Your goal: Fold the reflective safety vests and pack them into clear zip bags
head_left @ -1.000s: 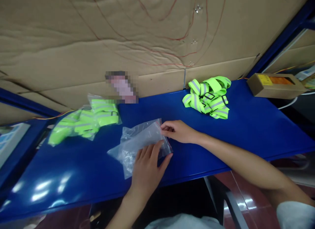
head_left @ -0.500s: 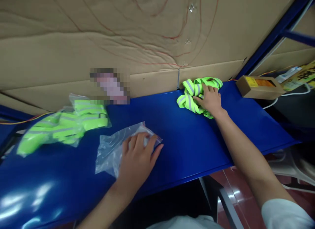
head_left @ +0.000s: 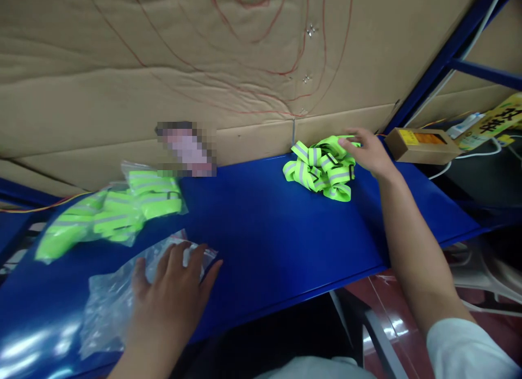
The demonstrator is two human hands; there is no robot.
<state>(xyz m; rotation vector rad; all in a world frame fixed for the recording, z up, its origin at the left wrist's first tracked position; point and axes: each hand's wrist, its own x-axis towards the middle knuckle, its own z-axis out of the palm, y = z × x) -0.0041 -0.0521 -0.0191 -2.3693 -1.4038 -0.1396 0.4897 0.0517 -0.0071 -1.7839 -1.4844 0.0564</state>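
Palm down and fingers spread, my left hand [head_left: 173, 292] lies over a clear zip plastic bag [head_left: 108, 305] on the blue table. The bag is crumpled and partly hidden under the hand. At the back of the table is a loose heap of neon-green reflective straps [head_left: 320, 167] with grey stripes and small black buckles. My right hand [head_left: 369, 153] is at the heap's upper right edge, with one strap between its thumb and fingers. To the left, several clear bags [head_left: 118, 207] hold folded straps of the same kind.
A cardboard panel [head_left: 244, 96] with red drawn curves stands behind the blue table [head_left: 261, 232]. A blurred-out pinkish object [head_left: 187, 150] leans against it. On the right are a small brown box [head_left: 420, 145], white cables and a blue frame post. A chair armrest [head_left: 379, 330] is below.
My left hand has slid left and nearer with the plastic bag, its fingers spreading wider. My right hand has shifted from on top of the strap heap to its right edge.
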